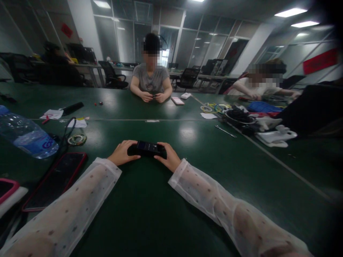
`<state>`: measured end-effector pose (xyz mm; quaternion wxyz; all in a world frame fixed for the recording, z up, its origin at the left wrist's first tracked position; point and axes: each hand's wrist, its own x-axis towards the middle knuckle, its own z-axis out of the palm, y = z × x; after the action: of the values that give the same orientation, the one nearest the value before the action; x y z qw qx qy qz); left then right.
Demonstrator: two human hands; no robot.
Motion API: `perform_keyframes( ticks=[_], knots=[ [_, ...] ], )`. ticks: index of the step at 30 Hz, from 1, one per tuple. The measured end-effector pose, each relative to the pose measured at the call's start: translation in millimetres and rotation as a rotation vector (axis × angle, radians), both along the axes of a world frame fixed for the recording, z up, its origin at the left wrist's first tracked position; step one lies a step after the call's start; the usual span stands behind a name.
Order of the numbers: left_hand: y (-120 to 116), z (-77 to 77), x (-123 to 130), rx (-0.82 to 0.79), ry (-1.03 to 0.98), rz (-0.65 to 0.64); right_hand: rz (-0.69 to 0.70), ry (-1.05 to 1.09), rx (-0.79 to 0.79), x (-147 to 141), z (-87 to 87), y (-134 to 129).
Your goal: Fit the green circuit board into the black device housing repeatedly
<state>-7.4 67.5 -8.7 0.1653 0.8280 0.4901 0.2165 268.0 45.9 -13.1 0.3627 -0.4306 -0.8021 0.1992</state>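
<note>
So the biggest thing here is the dark green tabletop [128, 221], with seams running across it. Across it sits a person in a grey T-shirt [151, 80], hands close together at something small and dark, and off to the right another person in a pale top [243, 86] is leaning over the far side. Near that one there's a messy pile of cables [238, 116]. Over on the left, a big clear water bottle [29, 137] lies tilted, with a red-edged smartphone [56, 182] flat nearby.

Front and centre, the left hand [123, 152] and right hand [170, 157] poke out of sheer white dotted sleeves [203, 191]. Both have a snug grip on a black handheld device [147, 150], one at each end, lit screen in between. Text's too tiny to read, and I can't tell if it's touching the tabletop.

Smaller stuff: a metal spanner [225, 131] right of the hands, plus a little reddish bit [100, 103] further back.
</note>
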Motion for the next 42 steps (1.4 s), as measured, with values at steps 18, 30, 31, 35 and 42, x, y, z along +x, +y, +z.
perform_keyframes(
  ticks=[18, 30, 31, 35, 42],
  knots=[
    [3, -4.5, -1, 0.025, -0.004, -0.021, 0.053, 0.016, -0.083, 2, 4.0, 1],
    [1, 1.1, 0, -0.001, -0.019, -0.048, 0.103, 0.089, -0.124, -1, 11.6, -4],
    [1, 1.4, 1, -0.004, -0.021, -0.047, 0.102, 0.090, -0.122, -1, 11.2, -4],
    [1, 0.5, 1, 0.002, -0.006, -0.047, 0.108, 0.097, -0.117, -1, 10.6, -3],
    [4, -3.8, -1, 0.018, 0.031, -0.053, 0.118, 0.106, -0.138, -1, 12.8, -4]
  ],
)
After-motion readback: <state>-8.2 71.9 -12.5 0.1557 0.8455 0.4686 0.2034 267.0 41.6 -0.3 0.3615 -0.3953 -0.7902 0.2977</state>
